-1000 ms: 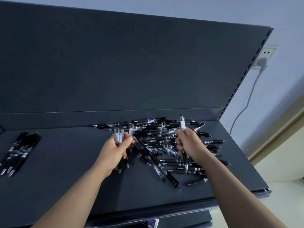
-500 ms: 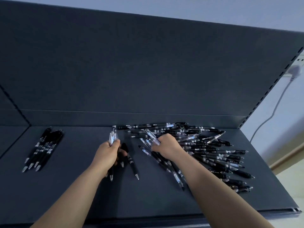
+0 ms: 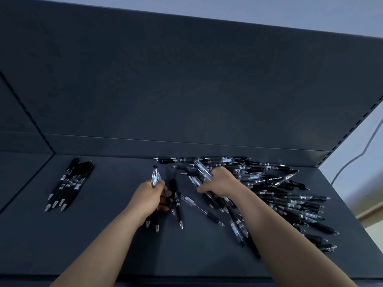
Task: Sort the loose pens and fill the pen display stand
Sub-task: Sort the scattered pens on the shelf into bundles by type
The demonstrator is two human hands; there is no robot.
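A loose heap of black and clear pens point(image 3: 275, 193) covers the right half of the dark shelf point(image 3: 103, 241). My left hand point(image 3: 148, 198) is closed around a small bunch of pens point(image 3: 155, 179), their clear ends sticking up and their tips pointing toward me. My right hand point(image 3: 220, 182) rests on the heap's left edge, fingers closed on a clear pen point(image 3: 202, 169). A sorted row of black pens point(image 3: 69, 184) lies side by side at the far left. Two single pens point(image 3: 178, 206) lie between my hands.
The shelf's tall dark back panel point(image 3: 186, 90) rises behind the pens. A slotted upright point(image 3: 352, 129) marks the right end, with a white cable point(image 3: 364, 150) on the wall beyond. The shelf's front edge point(image 3: 186, 277) runs under my forearms.
The view has swung left and up. My right hand dropped from holding one pen upright down onto the heap. My left hand kept its bunch.
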